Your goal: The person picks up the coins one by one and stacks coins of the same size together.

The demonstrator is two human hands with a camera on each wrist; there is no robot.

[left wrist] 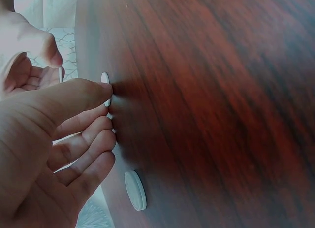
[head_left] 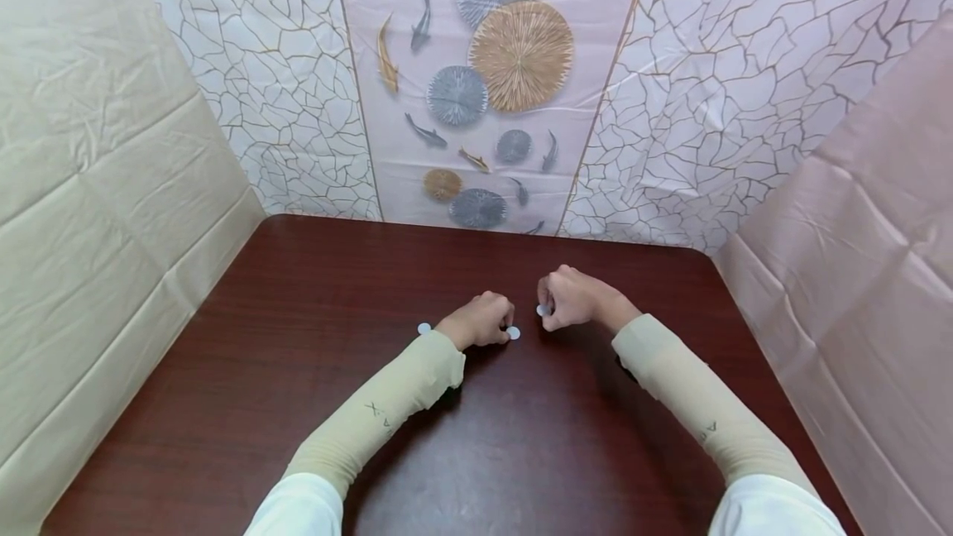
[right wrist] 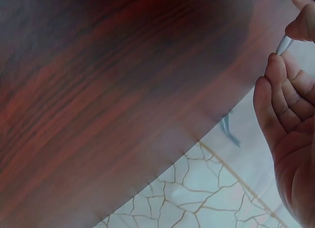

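Note:
My left hand (head_left: 476,323) pinches a small white disc (head_left: 514,333) between thumb and fingers, low over the tabletop. In the left wrist view this disc (left wrist: 104,79) lies close against the wood, and the thumb covers part of it. To its right, my right hand (head_left: 573,298) holds a second white disc (head_left: 542,310) by its edge. The right wrist view shows that disc (right wrist: 282,45) edge-on between thumb and fingertip, apart from the table. Beside my left wrist lies a third white piece (head_left: 424,328); from the left wrist it looks like two thin discs stacked (left wrist: 135,190).
A dark red-brown wooden table (head_left: 491,445) spreads beneath both arms. Behind its far edge hangs a patterned cloth (head_left: 476,89) with fish and round motifs. Beige cloth walls (head_left: 97,213) stand along the left and right sides.

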